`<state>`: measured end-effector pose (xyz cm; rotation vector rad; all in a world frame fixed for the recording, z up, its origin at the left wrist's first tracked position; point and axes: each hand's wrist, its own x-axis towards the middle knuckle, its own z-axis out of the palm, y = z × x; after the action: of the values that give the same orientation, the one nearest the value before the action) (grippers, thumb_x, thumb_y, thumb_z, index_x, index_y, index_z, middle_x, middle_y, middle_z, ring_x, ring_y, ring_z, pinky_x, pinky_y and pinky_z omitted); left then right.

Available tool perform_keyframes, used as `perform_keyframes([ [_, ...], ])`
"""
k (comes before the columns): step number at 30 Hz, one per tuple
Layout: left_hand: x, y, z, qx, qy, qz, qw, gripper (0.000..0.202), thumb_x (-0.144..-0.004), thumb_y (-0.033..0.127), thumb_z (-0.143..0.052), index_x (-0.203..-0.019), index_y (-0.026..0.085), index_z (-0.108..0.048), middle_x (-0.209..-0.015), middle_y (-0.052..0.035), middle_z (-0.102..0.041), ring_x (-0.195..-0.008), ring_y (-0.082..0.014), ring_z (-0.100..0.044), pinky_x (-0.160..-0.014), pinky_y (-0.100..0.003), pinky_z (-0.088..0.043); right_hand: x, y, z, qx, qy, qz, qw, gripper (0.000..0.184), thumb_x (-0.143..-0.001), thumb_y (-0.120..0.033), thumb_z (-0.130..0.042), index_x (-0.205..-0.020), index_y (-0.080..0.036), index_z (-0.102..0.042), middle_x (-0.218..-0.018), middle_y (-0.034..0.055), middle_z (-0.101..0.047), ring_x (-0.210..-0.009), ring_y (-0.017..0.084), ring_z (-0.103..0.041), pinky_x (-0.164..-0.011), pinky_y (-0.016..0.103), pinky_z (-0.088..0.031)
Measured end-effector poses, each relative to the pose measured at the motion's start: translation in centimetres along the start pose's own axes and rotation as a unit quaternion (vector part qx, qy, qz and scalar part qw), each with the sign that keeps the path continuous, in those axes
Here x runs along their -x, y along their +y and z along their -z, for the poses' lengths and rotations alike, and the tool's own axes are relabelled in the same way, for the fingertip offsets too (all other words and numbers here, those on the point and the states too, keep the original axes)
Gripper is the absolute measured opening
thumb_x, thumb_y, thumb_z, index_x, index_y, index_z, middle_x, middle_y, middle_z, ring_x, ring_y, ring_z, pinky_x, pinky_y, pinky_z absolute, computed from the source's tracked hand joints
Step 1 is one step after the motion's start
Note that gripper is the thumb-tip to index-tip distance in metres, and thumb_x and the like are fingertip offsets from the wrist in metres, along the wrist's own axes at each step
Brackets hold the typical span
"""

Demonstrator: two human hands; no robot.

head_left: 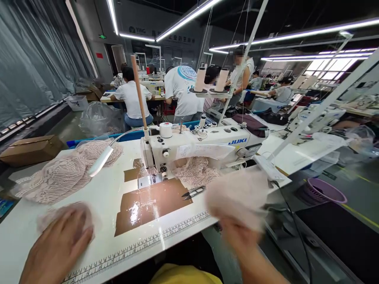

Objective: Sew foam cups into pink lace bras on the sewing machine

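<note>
At the desk by the sewing machine, the right hand holds a lace piece in a closed grip over the edge; the left hand, grip open, flattens a second lace piece; dangling lace could snag the scissors just left of the right grip

Near left, low in frame: left hand, bare. I can separate the fingers, but motion blur softens nails and knuckles beyond reading.

Near right: right hand, also bare and blurrier still. I can't tell its outline cleanly.

Below it I log the right forearm, uncovered all the way to the near edge of frame.

Near centre, at the bottom edge: yellow garment. It is plain bright cloth with a soft rounded fold, and only a low hump shows. I can't tell cut or seams.
</note>
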<state>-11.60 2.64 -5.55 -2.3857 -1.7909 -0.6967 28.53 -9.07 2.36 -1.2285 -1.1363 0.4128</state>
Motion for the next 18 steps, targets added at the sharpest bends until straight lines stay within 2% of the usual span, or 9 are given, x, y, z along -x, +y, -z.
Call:
perform_keyframes([
  [1,0.2,1.3,0.8,0.034,0.009,-0.025,0.999,0.060,-0.075,0.052,-0.058,-0.125,0.019,-0.055,-0.139,-0.0130,-0.051,-0.129,-0.0385,-0.044,-0.107,-0.055,-0.037,0.7,0.3,-1.9,-0.001,-0.087,0.027,0.996,0.007,-0.072,-0.029,-0.069,-0.071,-0.023,-0.065,-0.076,0.0022,-0.069,-0.074,0.021,-0.064,-0.067,0.030,-0.052],
  [3,0.7,5.1,2.3,0.146,-0.085,-0.071,0.983,0.076,-0.070,0.049,-0.069,-0.139,0.031,-0.043,-0.144,-0.0047,-0.047,-0.126,-0.0327,-0.049,-0.103,-0.045,-0.045,2.0,0.7,-5.8,0.021,-0.408,0.130,0.903,0.008,-0.077,-0.022,-0.062,-0.069,-0.021,-0.060,-0.075,-0.0005,-0.067,-0.069,0.014,-0.061,-0.066,0.023,-0.049],
  [4,1.1,7.1,3.0,0.225,-0.156,-0.112,0.955,0.078,-0.067,0.047,-0.073,-0.138,0.033,-0.045,-0.139,-0.0037,-0.053,-0.121,-0.0312,-0.055,-0.098,-0.039,-0.050,2.6,0.8,-7.5,0.030,-0.496,0.140,0.856,0.010,-0.079,-0.020,-0.060,-0.070,-0.020,-0.058,-0.077,-0.0013,-0.067,-0.069,0.011,-0.061,-0.066,0.020,-0.047],
  [5,1.4,8.9,3.5,0.294,-0.226,-0.128,0.920,0.074,-0.065,0.045,-0.075,-0.134,0.032,-0.051,-0.133,-0.0037,-0.059,-0.115,-0.0304,-0.059,-0.096,-0.035,-0.052,3.0,0.9,-8.9,0.046,-0.530,0.141,0.835,0.009,-0.080,-0.021,-0.061,-0.071,-0.019,-0.057,-0.079,-0.0008,-0.067,-0.070,0.010,-0.061,-0.065,0.018,-0.046],
  [7,1.9,11.5,3.9,0.378,-0.310,-0.082,0.869,0.054,-0.074,0.040,-0.069,-0.126,0.028,-0.060,-0.121,-0.0041,-0.066,-0.100,-0.0268,-0.066,-0.088,-0.031,-0.055,3.3,0.8,-10.3,0.081,-0.520,0.171,0.833,0.007,-0.080,-0.026,-0.060,-0.079,-0.019,-0.057,-0.084,0.0009,-0.067,-0.071,0.011,-0.060,-0.062,0.017,-0.045],
  [9,1.8,12.0,3.5,0.429,-0.328,-0.020,0.842,0.040,-0.081,0.039,-0.061,-0.117,0.024,-0.066,-0.112,-0.0045,-0.070,-0.091,-0.0249,-0.068,-0.081,-0.029,-0.056,3.1,0.5,-10.1,0.096,-0.455,0.232,0.854,0.009,-0.079,-0.027,-0.057,-0.085,-0.020,-0.056,-0.086,0.0024,-0.067,-0.070,0.011,-0.060,-0.058,0.018,-0.044],
  [13,1.6,9.5,1.6,0.395,-0.205,0.093,0.891,0.034,-0.073,0.039,-0.067,-0.102,0.022,-0.072,-0.099,-0.0026,-0.073,-0.088,-0.0249,-0.068,-0.074,-0.024,-0.056,1.6,-0.2,-7.9,0.055,-0.310,0.328,0.891,0.006,-0.078,-0.021,-0.051,-0.084,-0.023,-0.053,-0.084,0.0022,-0.065,-0.062,0.010,-0.055,-0.052,0.018,-0.042],
  [16,2.7,8.3,0.8,0.378,-0.186,0.154,0.894,0.038,-0.075,0.048,-0.065,-0.100,0.020,-0.073,-0.088,-0.0041,-0.074,-0.086,-0.0270,-0.068,-0.071,-0.027,-0.057,0.8,0.1,-7.5,0.045,-0.221,0.268,0.937,0.011,-0.075,-0.014,-0.050,-0.081,-0.023,-0.051,-0.080,0.0019,-0.061,-0.064,0.011,-0.053,-0.056,0.020,-0.042],
  [18,3.7,8.6,0.9,0.413,-0.213,0.173,0.868,0.045,-0.079,0.056,-0.059,-0.101,0.019,-0.073,-0.088,-0.0067,-0.074,-0.088,-0.0293,-0.069,-0.072,-0.033,-0.059,0.7,0.9,-8.0,0.066,-0.239,0.160,0.956,0.012,-0.070,-0.013,-0.052,-0.078,-0.022,-0.053,-0.075,0.0001,-0.058,-0.064,0.012,-0.051,-0.058,0.022,-0.042],
])
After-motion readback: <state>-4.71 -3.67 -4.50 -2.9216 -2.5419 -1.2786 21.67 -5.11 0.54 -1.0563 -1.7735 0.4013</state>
